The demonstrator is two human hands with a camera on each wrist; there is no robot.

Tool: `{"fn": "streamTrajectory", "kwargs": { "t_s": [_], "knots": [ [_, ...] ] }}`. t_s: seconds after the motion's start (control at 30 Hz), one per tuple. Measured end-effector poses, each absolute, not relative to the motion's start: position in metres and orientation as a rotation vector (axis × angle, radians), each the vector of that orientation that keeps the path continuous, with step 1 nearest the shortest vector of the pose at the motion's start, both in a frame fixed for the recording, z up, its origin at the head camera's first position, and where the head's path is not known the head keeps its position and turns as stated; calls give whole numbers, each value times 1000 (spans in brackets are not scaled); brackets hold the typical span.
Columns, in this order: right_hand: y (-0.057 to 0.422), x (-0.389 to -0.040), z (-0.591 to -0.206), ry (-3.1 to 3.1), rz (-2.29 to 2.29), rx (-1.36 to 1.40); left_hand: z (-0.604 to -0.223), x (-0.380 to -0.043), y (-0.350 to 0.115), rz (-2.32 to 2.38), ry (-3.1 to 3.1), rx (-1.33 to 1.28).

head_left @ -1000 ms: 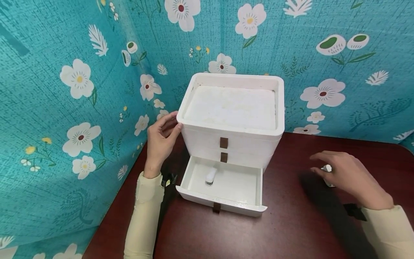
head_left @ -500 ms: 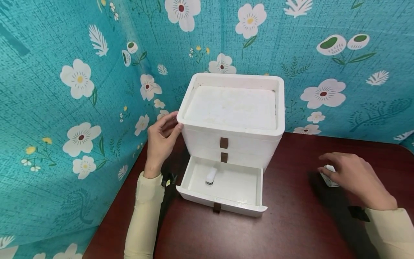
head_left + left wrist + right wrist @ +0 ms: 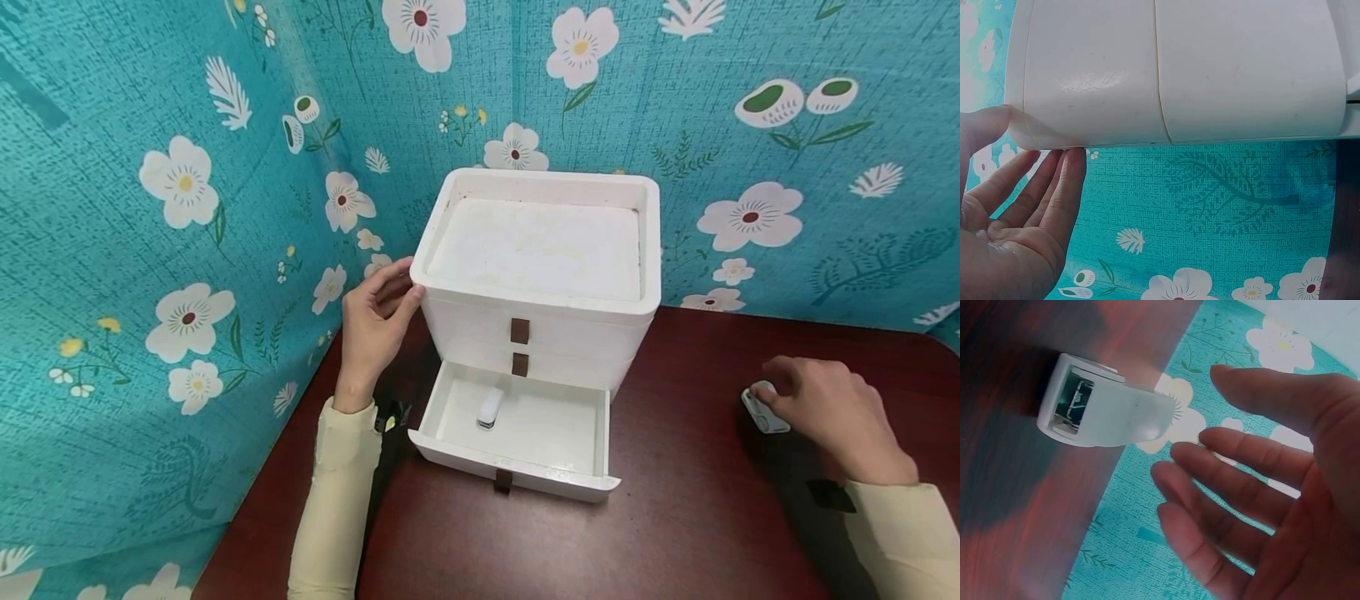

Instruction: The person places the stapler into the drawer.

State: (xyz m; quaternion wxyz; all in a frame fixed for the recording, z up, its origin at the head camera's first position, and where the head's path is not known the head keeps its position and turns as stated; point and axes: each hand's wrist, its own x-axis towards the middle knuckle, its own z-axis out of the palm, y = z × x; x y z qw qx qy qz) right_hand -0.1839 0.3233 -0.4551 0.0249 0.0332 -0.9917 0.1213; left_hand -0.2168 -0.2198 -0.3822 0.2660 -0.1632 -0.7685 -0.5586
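A white tabletop drawer unit (image 3: 525, 337) stands on the table with its bottom drawer (image 3: 555, 425) pulled out. My left hand (image 3: 371, 325) holds its upper left corner; in the left wrist view the thumb and fingertips touch the white casing. A small white object (image 3: 490, 408) with a dark end lies in the drawer, its kind unclear. On the right, a small pale hole punch (image 3: 1113, 412) with a lever rests on the table. My right hand (image 3: 840, 412) hovers beside it, fingers loosely bent and apart from the lever in the right wrist view.
The unit's top is a shallow tray with a raised rim (image 3: 536, 302). Two closed drawers with brown tabs (image 3: 520, 331) sit above the pulled-out one. A teal flowered cloth (image 3: 247, 275) hangs behind and at left. The dark red table (image 3: 675, 517) lies below.
My right hand has drawn back to the right, uncovering the hole punch, which now stands by itself on the table. The left hand and the drawer have not moved.
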Motion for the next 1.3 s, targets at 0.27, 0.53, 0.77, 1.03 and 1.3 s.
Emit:
{"fn": "streamTrajectory", "kwargs": {
  "t_s": [0.27,0.53,0.77,1.03,1.3],
  "knots": [
    [330,-186,-454,-3183,344,-28,-382,-218,-221,-1491,-2082,-431],
    [332,-188,-458,-3239,351,-106,-381,-218,-220,-1490,-2083,-426],
    [337,-188,-461,-3259,396,-78,-380,-218,-220,-1482,-2087,-422],
    [339,-190,-466,-3282,392,-97,-380,-218,-219,-1486,-2088,-423],
    [340,-194,-469,-3294,398,-115,-382,-217,-220,-1483,-2096,-416]
  ]
}}
